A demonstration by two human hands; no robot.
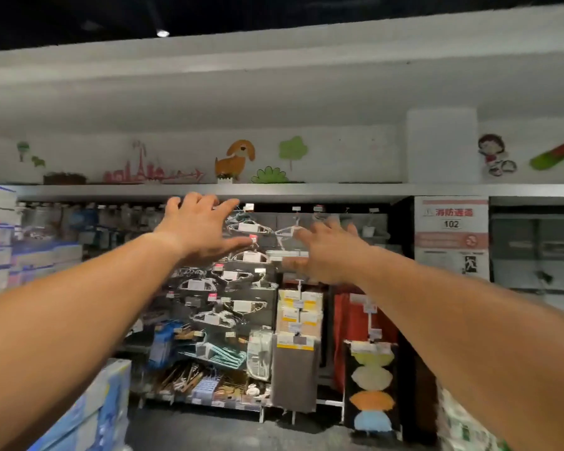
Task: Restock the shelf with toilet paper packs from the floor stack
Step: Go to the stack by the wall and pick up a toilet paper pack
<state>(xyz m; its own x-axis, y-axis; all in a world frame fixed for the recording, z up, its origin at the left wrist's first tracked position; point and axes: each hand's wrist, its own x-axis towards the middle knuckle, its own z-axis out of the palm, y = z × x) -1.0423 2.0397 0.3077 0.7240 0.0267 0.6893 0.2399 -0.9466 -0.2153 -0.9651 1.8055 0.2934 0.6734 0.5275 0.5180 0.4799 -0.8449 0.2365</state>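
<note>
Both my arms stretch forward and up at chest height. My left hand (198,227) is spread, fingers straight, holding nothing. My right hand (328,252) is also spread and empty, a hand's width to the right of the left. Blue-and-white toilet paper packs (88,415) stand stacked at the lower left by my left forearm. More blue-and-white packs (0,242) fill the shelving at the left edge. Another pack with green print (463,424) shows at the lower right under my right arm. The whole view is motion-blurred.
Across a dark aisle floor (241,431) stands a display rack of hangers (238,288) and folded mats (298,320). A grey top shelf (339,189) runs across, with cartoon wall stickers above. A fire-exit sign (451,236) hangs at the right.
</note>
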